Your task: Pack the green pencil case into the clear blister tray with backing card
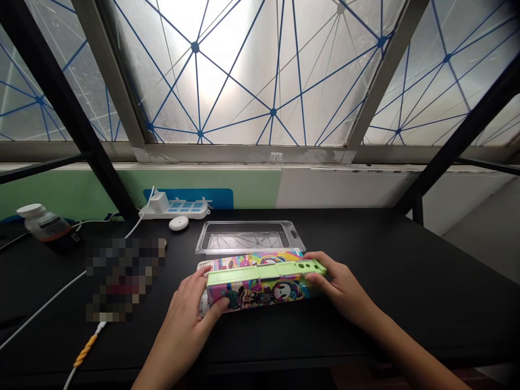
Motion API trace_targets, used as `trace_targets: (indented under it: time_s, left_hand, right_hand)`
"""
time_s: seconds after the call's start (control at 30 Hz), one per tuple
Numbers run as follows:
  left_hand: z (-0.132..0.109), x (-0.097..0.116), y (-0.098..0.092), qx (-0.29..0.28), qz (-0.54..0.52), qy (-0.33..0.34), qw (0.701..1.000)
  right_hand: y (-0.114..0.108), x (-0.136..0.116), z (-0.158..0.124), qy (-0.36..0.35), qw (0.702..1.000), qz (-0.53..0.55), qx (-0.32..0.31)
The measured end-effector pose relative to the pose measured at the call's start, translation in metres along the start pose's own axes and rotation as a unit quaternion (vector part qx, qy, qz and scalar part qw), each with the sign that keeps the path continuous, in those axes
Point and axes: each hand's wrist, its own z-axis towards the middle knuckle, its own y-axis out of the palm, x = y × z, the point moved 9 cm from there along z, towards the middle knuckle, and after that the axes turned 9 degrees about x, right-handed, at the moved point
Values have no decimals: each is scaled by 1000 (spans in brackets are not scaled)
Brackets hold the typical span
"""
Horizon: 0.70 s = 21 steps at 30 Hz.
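Note:
A pencil case (280,292) with a bright cartoon print and a light green side stands on its edge in front of me, green side up. My left hand (190,306) grips its left end, thumb on the near printed face and fingers behind. At the right end my right hand (335,284) holds it, with the thumb in front and the index finger over the far corner. A colourful printed card or panel (235,262) shows just behind and under the case; whether it is joined to the case I cannot tell. Beyond it lies a clear plastic packaging tray (244,238).
A white power strip (187,208) with a plugged-in charger stands against the wall, a small white round-edged case (179,223) before it. To the left are a white-capped bottle (44,225), a pixelated object (122,281) and a white cable (44,309). Black frame bars (69,103) slant at both sides.

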Motion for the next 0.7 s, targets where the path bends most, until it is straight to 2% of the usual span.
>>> trace_targets:
  time_s: [0.07,0.17,0.3,0.37,0.43,0.57,0.7]
  left_hand:
    - [0,2,2,-6,28,4,1000]
    - [3,2,3,4,54,9,998]
    - [5,-4,1,45,67,11,997]
    - [5,-5,3,40,76,21,996]
    - [4,-3,7,19,93,31,995]
    - [1,2,11,-11,108,43,993]
    - [-1,-5,9,-20,20,7,1000]
  right_hand:
    - [2,2,8,20,999,-35,2]
    - [6,-14,18,-42,990,-133,20]
    - [16,-50,18,-185,933,-305,56]
    - [23,-63,16,-220,903,-363,60]
    - [30,-73,16,-236,892,-384,49]
    - [52,-90,20,-245,914,-324,-15]
    - [69,-95,27,-233,936,-258,-56]
